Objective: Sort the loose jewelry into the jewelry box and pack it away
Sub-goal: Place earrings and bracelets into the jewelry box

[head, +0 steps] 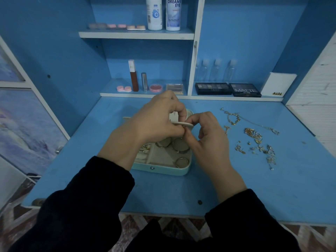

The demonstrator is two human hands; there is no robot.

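Pinches a small gold piece [184,126] with left grip [154,120] and right grip [209,140] together, just over the open jewelry box [163,172] at mid tabletop [109,188], probably to hook it onto the white strap [187,124] there, leaving loose jewelry [254,139] waiting to the right.

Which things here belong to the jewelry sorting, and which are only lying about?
Job: jewelry box, bangles in it, loose jewelry on the table, small piece pinched by left hand and right hand.

Lying about: white bottles, eyeshadow palettes, lens case, brown tube on the shelves.
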